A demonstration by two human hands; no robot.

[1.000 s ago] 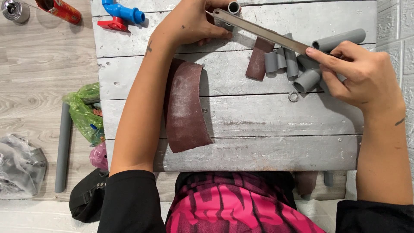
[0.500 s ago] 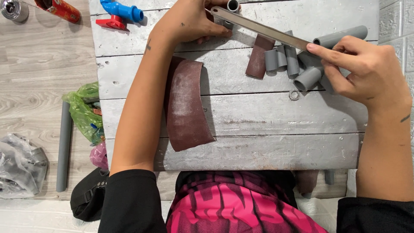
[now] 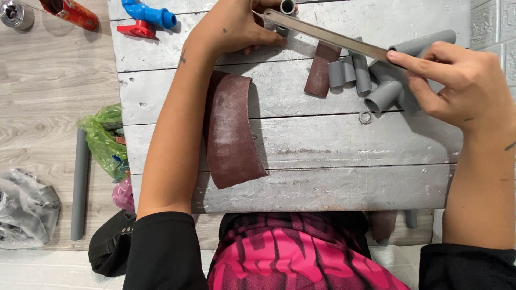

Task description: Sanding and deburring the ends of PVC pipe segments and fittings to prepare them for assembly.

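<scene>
My left hand [image 3: 236,27] rests at the far edge of the grey wooden board [image 3: 301,139], gripping a short grey pipe piece [image 3: 287,6] near one end of a long flat metal file [image 3: 328,35]. My right hand [image 3: 459,80] holds the file's other end between thumb and fingers. The file slants across the board above several short grey pipe pieces [image 3: 360,75] and a grey elbow fitting [image 3: 384,94]. A large curled sheet of brown sandpaper [image 3: 231,134] lies beside my left forearm. A smaller brown strip [image 3: 321,70] lies under the file.
A blue and red valve [image 3: 145,16] sits at the board's far left corner. A small metal ring [image 3: 365,117] lies near the fittings. On the floor at left are a long grey pipe [image 3: 79,182], a green bag [image 3: 105,139], a clear plastic bag [image 3: 24,207] and a black cap [image 3: 110,244].
The right hand has slid a little along the file and both hands sit slightly higher in view. The rest of the board looks unchanged.
</scene>
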